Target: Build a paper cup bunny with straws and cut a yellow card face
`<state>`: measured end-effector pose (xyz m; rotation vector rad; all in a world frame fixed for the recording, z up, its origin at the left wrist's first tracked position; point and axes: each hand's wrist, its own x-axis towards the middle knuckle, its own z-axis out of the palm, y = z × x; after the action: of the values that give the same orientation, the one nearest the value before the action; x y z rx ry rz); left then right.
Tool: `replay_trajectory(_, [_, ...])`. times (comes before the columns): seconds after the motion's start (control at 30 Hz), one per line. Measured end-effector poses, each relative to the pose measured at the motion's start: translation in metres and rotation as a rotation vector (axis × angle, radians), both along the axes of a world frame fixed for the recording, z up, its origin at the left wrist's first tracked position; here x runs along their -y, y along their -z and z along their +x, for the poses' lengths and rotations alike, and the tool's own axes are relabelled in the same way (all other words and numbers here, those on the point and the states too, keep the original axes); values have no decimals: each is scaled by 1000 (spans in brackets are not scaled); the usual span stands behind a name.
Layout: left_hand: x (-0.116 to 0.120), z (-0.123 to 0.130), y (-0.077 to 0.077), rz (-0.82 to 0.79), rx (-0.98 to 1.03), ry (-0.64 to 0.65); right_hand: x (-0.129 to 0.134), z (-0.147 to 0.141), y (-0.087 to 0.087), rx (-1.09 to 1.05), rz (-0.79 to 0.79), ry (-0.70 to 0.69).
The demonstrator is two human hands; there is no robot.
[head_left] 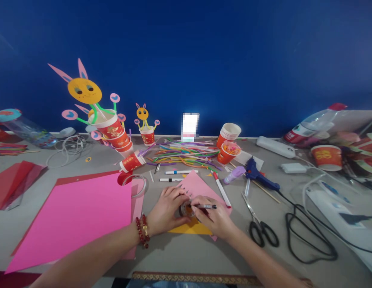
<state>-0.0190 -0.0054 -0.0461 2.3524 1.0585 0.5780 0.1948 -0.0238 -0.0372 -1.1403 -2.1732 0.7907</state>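
My left hand [167, 208] is closed around the rim of a small round ring, apparently a roll of tape [185, 209], pressing it flat on yellow paper [190, 229]. My right hand [216, 218] grips a pen [207, 207], its tip hidden at the ring's inner edge. Beneath the yellow paper lies a light pink sheet [199, 184], cut into points along its upper left side. Just beyond my hands rest a blue-banded marker [181, 172], a black-banded marker [170, 180] and a red-capped marker [222, 190].
Bright pink paper [83, 216] spreads at left. Paper-cup bunny figures [110, 128] stand behind it. Colourful pipe cleaners [186, 154] are heaped at the back. To the right are scissors [258, 224], a blue glue gun [258, 174], a looped black cord [308, 256] and a power strip [338, 220].
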Motion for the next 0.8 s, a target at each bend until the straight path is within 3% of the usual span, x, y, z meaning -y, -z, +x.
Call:
replay_trajectory(0.23, [1, 0, 1, 9, 24, -4, 2, -5, -10, 122, 204, -51])
replay_trajectory(0.43, [1, 1, -1, 1, 21, -9, -2, -8, -16, 212, 211, -64])
replay_trajectory(0.63, [1, 1, 0, 10, 23, -5, -2, -4, -13, 19, -18, 59])
replay_trajectory(0.8, [0, 0, 1, 14, 19, -2, -1, -5, -8, -115, -146, 68])
